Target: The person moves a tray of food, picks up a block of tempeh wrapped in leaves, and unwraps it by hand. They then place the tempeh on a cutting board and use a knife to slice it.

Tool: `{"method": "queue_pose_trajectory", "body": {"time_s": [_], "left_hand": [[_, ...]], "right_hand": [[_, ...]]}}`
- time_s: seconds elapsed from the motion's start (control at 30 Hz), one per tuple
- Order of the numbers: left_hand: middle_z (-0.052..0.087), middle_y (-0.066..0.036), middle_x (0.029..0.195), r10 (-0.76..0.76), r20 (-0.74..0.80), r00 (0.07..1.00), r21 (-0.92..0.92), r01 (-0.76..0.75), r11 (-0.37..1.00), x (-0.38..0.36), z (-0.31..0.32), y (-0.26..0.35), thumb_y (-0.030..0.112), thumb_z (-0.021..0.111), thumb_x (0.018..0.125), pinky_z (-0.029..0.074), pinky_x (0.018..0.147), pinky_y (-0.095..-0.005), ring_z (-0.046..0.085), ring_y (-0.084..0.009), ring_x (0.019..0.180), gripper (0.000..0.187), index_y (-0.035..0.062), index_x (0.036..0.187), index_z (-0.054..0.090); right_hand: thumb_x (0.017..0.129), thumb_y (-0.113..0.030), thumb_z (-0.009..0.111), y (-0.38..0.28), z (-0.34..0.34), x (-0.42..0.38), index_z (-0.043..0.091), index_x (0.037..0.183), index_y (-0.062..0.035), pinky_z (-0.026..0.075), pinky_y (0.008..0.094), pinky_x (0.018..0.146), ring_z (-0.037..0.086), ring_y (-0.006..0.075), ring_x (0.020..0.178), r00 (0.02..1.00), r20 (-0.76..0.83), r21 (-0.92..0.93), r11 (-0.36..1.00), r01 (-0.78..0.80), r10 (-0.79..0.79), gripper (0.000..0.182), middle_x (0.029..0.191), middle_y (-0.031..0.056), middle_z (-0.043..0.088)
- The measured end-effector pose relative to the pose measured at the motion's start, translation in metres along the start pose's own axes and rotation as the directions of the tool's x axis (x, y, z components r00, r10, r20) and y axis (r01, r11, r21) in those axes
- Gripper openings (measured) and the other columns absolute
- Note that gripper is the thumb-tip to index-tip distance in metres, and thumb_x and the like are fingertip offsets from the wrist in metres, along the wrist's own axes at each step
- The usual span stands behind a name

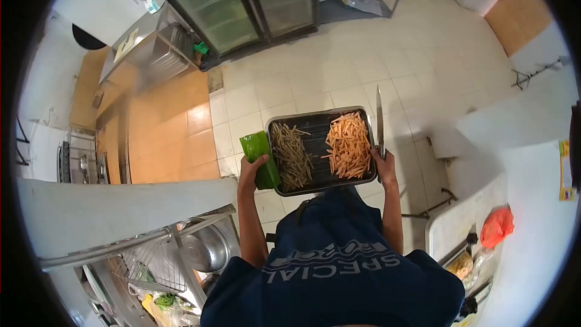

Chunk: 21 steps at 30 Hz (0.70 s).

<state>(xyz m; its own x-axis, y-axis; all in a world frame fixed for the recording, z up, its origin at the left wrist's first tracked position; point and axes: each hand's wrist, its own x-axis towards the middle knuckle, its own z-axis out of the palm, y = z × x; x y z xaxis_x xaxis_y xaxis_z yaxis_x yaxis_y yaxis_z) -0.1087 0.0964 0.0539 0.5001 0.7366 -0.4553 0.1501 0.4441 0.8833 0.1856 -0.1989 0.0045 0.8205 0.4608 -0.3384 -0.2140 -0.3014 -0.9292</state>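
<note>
Metal tray (321, 122) was carried over the tiled floor (339, 79): left hand (251, 168) clamped its edge plus a green board (260, 156), right hand (382, 160) gripped tray and knife (379, 118).

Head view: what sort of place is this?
Probably a commercial kitchen. A glass-door refrigerator, a steel sink basin and a steel counter surround the tiled floor, and the person carries a dark metal tray of cut vegetable strips.
</note>
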Motion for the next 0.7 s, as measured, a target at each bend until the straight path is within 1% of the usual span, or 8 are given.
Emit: {"method": "queue_pose_trajectory", "body": {"time_s": [0.13, 0.23, 0.3, 0.33, 0.43, 0.5, 0.57, 0.7], "left_hand": [[0.067, -0.007, 0.096, -0.001, -0.045, 0.999, -0.048, -0.001, 0.999, 0.039, -0.053, 0.009, 0.019, 0.079, 0.078, 0.055, 0.074, -0.0346, 0.066, -0.0192, 0.083, 0.042, 0.0003, 0.112, 0.062], [0.067, -0.007, 0.095, -0.018, -0.141, 0.990, -0.070, 0.008, 0.998, 0.097, -0.092, 0.028, 0.018, 0.079, 0.078, 0.055, 0.074, -0.0336, 0.066, -0.0184, 0.082, 0.040, 0.0005, 0.110, 0.063], [0.067, -0.006, 0.092, -0.030, -0.145, 0.989, -0.082, 0.019, 0.996, 0.123, -0.108, 0.042, 0.016, 0.079, 0.078, 0.054, 0.073, -0.0325, 0.066, -0.0175, 0.080, 0.038, 0.0003, 0.109, 0.063], [0.067, -0.006, 0.091, -0.009, -0.147, 0.989, -0.137, -0.011, 0.991, 0.140, -0.117, 0.055, 0.015, 0.079, 0.078, 0.054, 0.072, -0.0321, 0.065, -0.0168, 0.079, 0.037, 0.0002, 0.109, 0.063], [0.067, -0.006, 0.092, 0.037, -0.209, 0.977, -0.129, -0.065, 0.989, 0.191, -0.154, 0.094, 0.014, 0.078, 0.079, 0.054, 0.072, -0.0320, 0.065, -0.0164, 0.079, 0.036, 0.0001, 0.109, 0.063], [0.067, -0.006, 0.092, 0.025, -0.264, 0.964, -0.123, -0.060, 0.991, 0.205, -0.182, 0.116, 0.014, 0.077, 0.080, 0.054, 0.072, -0.0319, 0.065, -0.0166, 0.080, 0.034, 0.0001, 0.108, 0.063], [0.067, -0.006, 0.094, 0.054, -0.264, 0.963, -0.163, -0.099, 0.982, 0.219, -0.207, 0.139, 0.015, 0.076, 0.081, 0.054, 0.073, -0.0326, 0.065, -0.0171, 0.080, 0.034, -0.0001, 0.109, 0.063], [0.067, -0.007, 0.095, 0.037, -0.400, 0.916, -0.182, -0.119, 0.976, 0.268, -0.275, 0.165, 0.015, 0.078, 0.079, 0.054, 0.074, -0.0345, 0.066, -0.0189, 0.082, 0.037, -0.0009, 0.109, 0.062]], "right_hand": [[0.095, -0.018, 0.065, -0.012, 0.073, 0.054, 0.067, 0.094, 0.0031, 0.047, 0.0284, 0.067, 0.054, 0.0097, 0.075, 0.994, 0.074, -0.046, 0.995, 0.090, -0.086, 0.021, 0.080, 0.0023, 0.064], [0.094, -0.018, 0.066, -0.035, 0.140, 0.109, 0.067, 0.095, 0.0021, 0.045, 0.0281, 0.067, 0.052, 0.0101, 0.073, 0.985, 0.144, 0.034, 0.996, 0.087, -0.091, 0.020, 0.077, 0.0010, 0.062], [0.093, -0.019, 0.068, -0.048, 0.171, 0.137, 0.066, 0.095, 0.0017, 0.043, 0.0279, 0.065, 0.049, 0.0097, 0.071, 0.981, 0.139, -0.181, 0.971, 0.158, -0.134, 0.020, 0.075, -0.0009, 0.058], [0.092, -0.020, 0.069, -0.059, 0.194, 0.154, 0.066, 0.095, 0.0017, 0.042, 0.0280, 0.065, 0.047, 0.0089, 0.071, 0.978, 0.170, -0.114, 0.983, 0.142, -0.122, 0.022, 0.075, -0.0019, 0.056], [0.092, -0.021, 0.069, -0.098, 0.266, 0.202, 0.066, 0.094, 0.0013, 0.042, 0.0278, 0.065, 0.047, 0.0083, 0.071, 0.968, 0.233, -0.069, 0.991, 0.116, -0.097, 0.023, 0.074, -0.0024, 0.055], [0.093, -0.022, 0.069, -0.124, 0.304, 0.217, 0.065, 0.094, 0.0007, 0.041, 0.0273, 0.065, 0.046, 0.0085, 0.071, 0.956, 0.274, -0.132, 0.981, 0.142, -0.101, 0.023, 0.074, -0.0027, 0.054], [0.094, -0.022, 0.068, -0.152, 0.351, 0.241, 0.064, 0.094, 0.0000, 0.041, 0.0271, 0.066, 0.045, 0.0084, 0.072, 0.933, 0.348, -0.096, 0.987, 0.130, -0.089, 0.022, 0.076, -0.0033, 0.053], [0.095, -0.023, 0.068, -0.177, 0.472, 0.299, 0.063, 0.092, -0.0014, 0.041, 0.0273, 0.066, 0.045, 0.0079, 0.072, 0.874, 0.479, -0.107, 0.983, 0.146, -0.078, 0.022, 0.077, -0.0036, 0.053]]}}
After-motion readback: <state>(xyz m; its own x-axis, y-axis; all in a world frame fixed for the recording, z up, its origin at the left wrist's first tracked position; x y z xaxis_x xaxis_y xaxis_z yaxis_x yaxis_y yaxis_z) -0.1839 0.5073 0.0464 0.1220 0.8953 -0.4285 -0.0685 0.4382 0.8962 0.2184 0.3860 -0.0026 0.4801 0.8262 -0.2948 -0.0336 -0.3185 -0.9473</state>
